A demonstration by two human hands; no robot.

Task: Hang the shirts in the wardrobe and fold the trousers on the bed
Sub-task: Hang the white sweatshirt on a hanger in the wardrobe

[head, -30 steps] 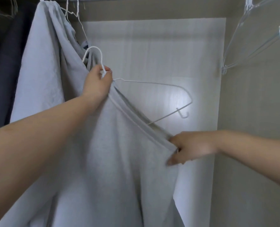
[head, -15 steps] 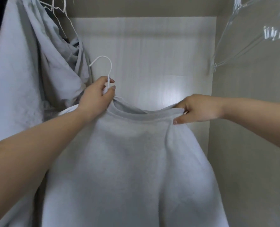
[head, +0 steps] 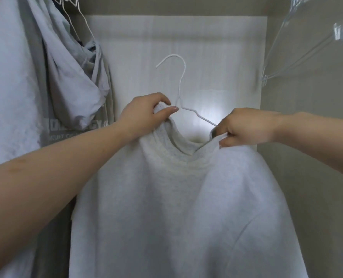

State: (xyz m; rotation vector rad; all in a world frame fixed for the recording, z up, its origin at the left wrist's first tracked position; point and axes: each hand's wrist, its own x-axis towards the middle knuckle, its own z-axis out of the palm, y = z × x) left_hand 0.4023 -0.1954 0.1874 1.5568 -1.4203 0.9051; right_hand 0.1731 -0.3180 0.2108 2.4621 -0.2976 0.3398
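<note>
You've got a light grey shirt (head: 166, 207) w/ a ribbed round neck, hanging front-on inside the wardrobe (head: 206, 47), body draping down out of view. It's partly on a white wire hanger (head: 179, 85): hook up and free, right shoulder wire bare above the collar. Collar's bunched high on the left side, pulled open at the right.

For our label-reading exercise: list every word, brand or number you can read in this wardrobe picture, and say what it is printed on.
"...GY" with a small round mark: end of a larger pale word on the hanging grey hoodie; the start is blurred.
A smaller line beneath it: too blurred to read.
No other text shows.
</note>
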